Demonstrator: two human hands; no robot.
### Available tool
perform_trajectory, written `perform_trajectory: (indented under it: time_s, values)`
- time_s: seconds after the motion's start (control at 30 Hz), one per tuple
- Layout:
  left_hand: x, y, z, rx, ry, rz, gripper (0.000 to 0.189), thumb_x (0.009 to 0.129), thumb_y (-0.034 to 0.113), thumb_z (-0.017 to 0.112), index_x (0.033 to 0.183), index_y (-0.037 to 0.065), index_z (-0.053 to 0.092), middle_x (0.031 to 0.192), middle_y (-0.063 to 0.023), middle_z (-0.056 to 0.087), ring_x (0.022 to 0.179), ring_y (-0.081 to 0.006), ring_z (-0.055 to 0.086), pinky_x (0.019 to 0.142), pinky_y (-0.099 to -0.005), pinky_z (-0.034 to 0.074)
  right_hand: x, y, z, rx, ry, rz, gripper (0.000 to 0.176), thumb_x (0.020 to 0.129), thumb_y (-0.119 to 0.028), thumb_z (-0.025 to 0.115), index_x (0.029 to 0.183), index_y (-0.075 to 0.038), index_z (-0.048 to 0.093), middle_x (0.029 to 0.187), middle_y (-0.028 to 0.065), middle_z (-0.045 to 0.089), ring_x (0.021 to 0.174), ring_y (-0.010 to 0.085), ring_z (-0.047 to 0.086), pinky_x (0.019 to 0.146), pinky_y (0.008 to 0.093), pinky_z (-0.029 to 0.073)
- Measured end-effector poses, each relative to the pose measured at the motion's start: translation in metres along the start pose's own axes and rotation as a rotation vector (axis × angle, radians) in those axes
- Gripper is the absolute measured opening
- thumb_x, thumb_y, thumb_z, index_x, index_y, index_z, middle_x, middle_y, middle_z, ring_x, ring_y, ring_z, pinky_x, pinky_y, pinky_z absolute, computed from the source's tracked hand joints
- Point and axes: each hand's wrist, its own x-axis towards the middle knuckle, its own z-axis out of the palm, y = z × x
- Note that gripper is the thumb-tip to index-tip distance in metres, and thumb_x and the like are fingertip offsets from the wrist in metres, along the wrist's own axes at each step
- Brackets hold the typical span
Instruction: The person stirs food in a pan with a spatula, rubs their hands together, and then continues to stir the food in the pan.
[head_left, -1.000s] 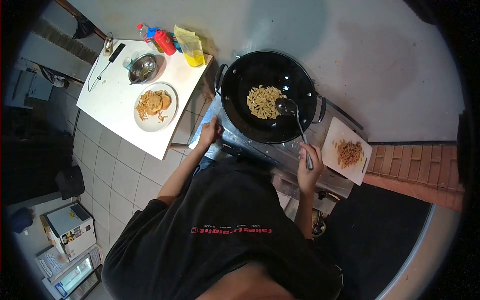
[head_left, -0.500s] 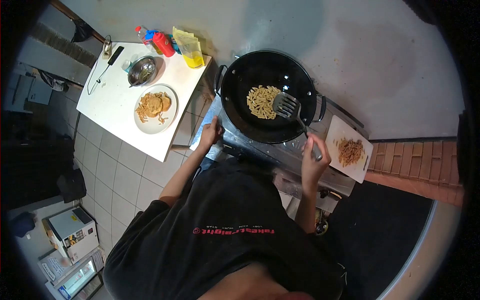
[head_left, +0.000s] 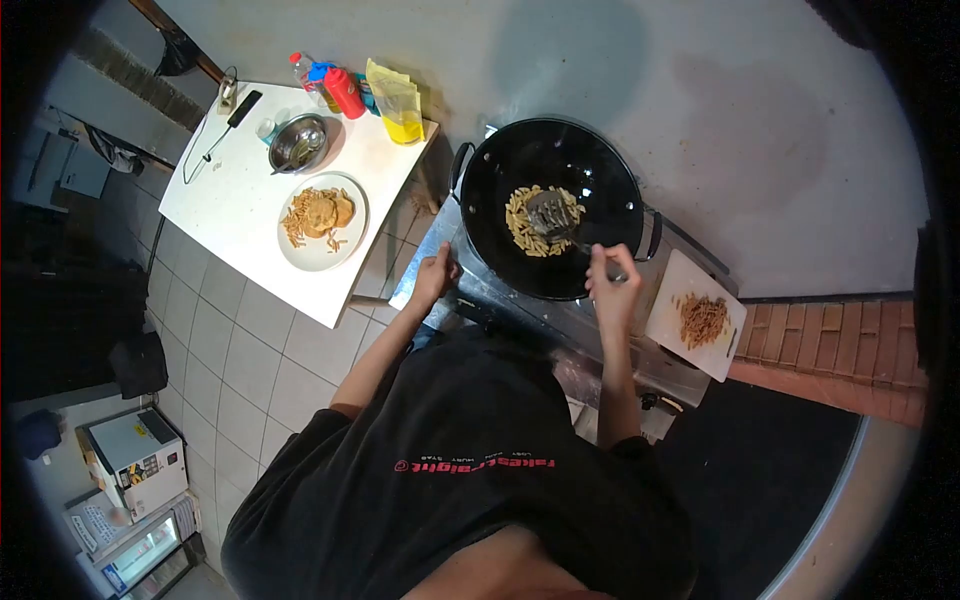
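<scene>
My right hand (head_left: 615,285) grips the handle of a slotted metal spatula (head_left: 550,214). The spatula's head lies on short pale-yellow strips of food (head_left: 536,240), bunched in the middle of a black two-handled wok (head_left: 487,250). The kind of food is not clear. My left hand (head_left: 435,278) is at the left front edge of the metal stove (head_left: 500,287), fingers curled and thumb pointing up. Whether it grips the edge or something else is hidden.
To the right, a white cutting board (head_left: 680,280) carries browned strips (head_left: 704,320). On the left, a white table (head_left: 240,240) bears a plate of food (head_left: 352,235), a steel bowl (head_left: 298,143), a red squeeze bottle (head_left: 345,93) and a yellow pouch (head_left: 396,100). A wall (head_left: 780,150) rises behind the wok.
The spatula has moved left and turned over onto the strips, which are pushed together differently. My right hand has shifted up and left toward the wok. My left hand stays by the stove edge.
</scene>
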Motion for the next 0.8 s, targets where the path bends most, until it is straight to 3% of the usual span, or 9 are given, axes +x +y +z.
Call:
perform_trajectory:
  time_s: [0.03,0.1,0.17,0.27,0.5,0.57,0.6,0.73,0.8]
  values:
    - [0.001,-0.001,-0.001,0.002,-0.013,0.002,0.071,0.100,0.057,0.038,0.049,0.009,0.048,0.044,-0.0016,0.043,0.035,-0.0124,0.036,0.037,-0.0283,0.024,-0.002,0.006,0.006,-0.141,0.022,-0.280,0.020,0.091,-0.010,0.067,0.079,-0.002,0.053,0.058,0.0048,0.055,0.052,0.0085,0.051,0.050,0.0254,0.039]
    - [0.010,-0.013,-0.002,0.006,-0.003,0.004,0.071,0.100,0.057,0.039,0.049,0.008,0.048,0.044,-0.0010,0.042,0.035,-0.0123,0.036,0.038,-0.0284,0.024,-0.012,-0.004,0.007,-0.215,-0.027,-0.399,0.021,0.087,-0.007,0.068,0.078,0.000,0.050,0.057,0.0094,0.050,0.052,0.0097,0.047,0.052,0.0264,0.039]
    - [0.028,-0.035,-0.005,-0.073,0.007,0.071,0.070,0.100,0.056,0.040,0.049,0.008,0.048,0.044,-0.0004,0.040,0.036,-0.0121,0.036,0.039,-0.0284,0.024,-0.009,0.004,0.004,-0.216,0.003,-0.368,0.020,0.086,-0.006,0.068,0.078,-0.001,0.050,0.058,0.0106,0.049,0.052,0.0095,0.046,0.052,0.0265,0.039]
    - [0.005,-0.004,-0.001,-0.005,0.002,0.020,0.069,0.100,0.054,0.041,0.049,0.008,0.048,0.043,0.0003,0.039,0.036,-0.0119,0.035,0.039,-0.0284,0.024,-0.015,-0.001,0.005,-0.250,-0.004,-0.355,0.019,0.086,-0.005,0.067,0.078,-0.001,0.050,0.058,0.0112,0.048,0.052,0.0087,0.045,0.052,0.0267,0.039]
    - [0.003,0.000,-0.001,-0.006,-0.001,-0.003,0.070,0.101,0.055,0.040,0.048,0.009,0.047,0.043,0.0006,0.038,0.035,-0.0119,0.034,0.038,-0.0288,0.023,-0.013,-0.010,0.017,-0.220,0.070,-0.357,0.020,0.085,-0.003,0.065,0.074,0.000,0.048,0.057,0.0100,0.049,0.053,0.0075,0.044,0.051,0.0274,0.039]
    - [0.004,-0.002,-0.002,0.007,-0.021,-0.003,0.070,0.101,0.056,0.040,0.049,0.009,0.047,0.043,0.0006,0.038,0.035,-0.0117,0.034,0.038,-0.0287,0.022,-0.014,-0.011,0.021,-0.270,-0.004,-0.347,0.019,0.085,-0.003,0.065,0.075,0.000,0.048,0.057,0.0111,0.048,0.052,0.0084,0.045,0.051,0.0278,0.039]
    - [0.005,-0.003,-0.003,0.006,-0.021,-0.004,0.070,0.101,0.056,0.040,0.049,0.009,0.047,0.043,0.0006,0.038,0.035,-0.0117,0.034,0.038,-0.0287,0.022,-0.012,-0.012,0.023,-0.186,0.033,-0.343,0.020,0.085,-0.002,0.064,0.076,0.000,0.047,0.059,0.0081,0.041,0.059,0.0051,0.038,0.052,0.0248,0.037]
    - [0.007,-0.007,-0.005,0.023,-0.025,-0.002,0.069,0.099,0.059,0.041,0.051,0.009,0.047,0.045,-0.0003,0.041,0.035,-0.0110,0.035,0.037,-0.0278,0.022,-0.007,-0.008,0.028,-0.261,0.010,-0.365,0.018,0.084,-0.002,0.064,0.076,0.000,0.048,0.060,0.0133,0.052,0.051,0.0116,0.048,0.052,0.0285,0.041]
    - [0.006,-0.006,-0.006,0.024,-0.039,0.008,0.068,0.098,0.061,0.043,0.053,0.010,0.047,0.048,-0.0014,0.044,0.036,-0.0105,0.036,0.036,-0.0272,0.023,-0.007,-0.009,0.031,-0.209,0.039,-0.374,0.019,0.085,-0.002,0.065,0.076,0.000,0.048,0.060,0.0105,0.046,0.056,0.0082,0.043,0.053,0.0265,0.039]
